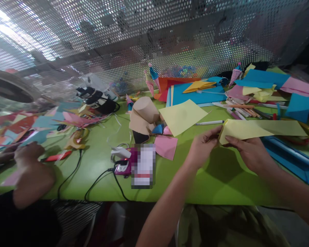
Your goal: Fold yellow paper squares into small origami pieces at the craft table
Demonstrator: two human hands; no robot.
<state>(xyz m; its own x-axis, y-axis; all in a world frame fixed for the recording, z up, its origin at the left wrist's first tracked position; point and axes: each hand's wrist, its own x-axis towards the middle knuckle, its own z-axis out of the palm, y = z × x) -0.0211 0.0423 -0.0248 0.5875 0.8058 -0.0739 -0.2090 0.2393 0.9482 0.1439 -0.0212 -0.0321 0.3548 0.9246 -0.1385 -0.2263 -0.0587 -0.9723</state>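
Note:
A pale yellow paper strip (247, 129) is held above the green table, folded near its left end, its free end reaching out to the right. My left hand (204, 146) is closed, pinching the strip's left edge between thumb and fingers. My right hand (248, 153) also grips the strip, its thumb along the lower edge and the other fingers partly hidden behind the paper. A white pen (209, 122) lies just beyond my left hand. To its left are a flat yellow sheet (184, 116) and a pink paper square (166, 146).
A roll of brown tape (145, 109), a purple power adapter (126, 164) with cables and a blurred-out phone (143, 166) lie left of my arms. Coloured paper (203, 94) and several pens (240, 109) cover the back. A co-worker's hand (31, 161) rests near a red-handled tool (58, 156).

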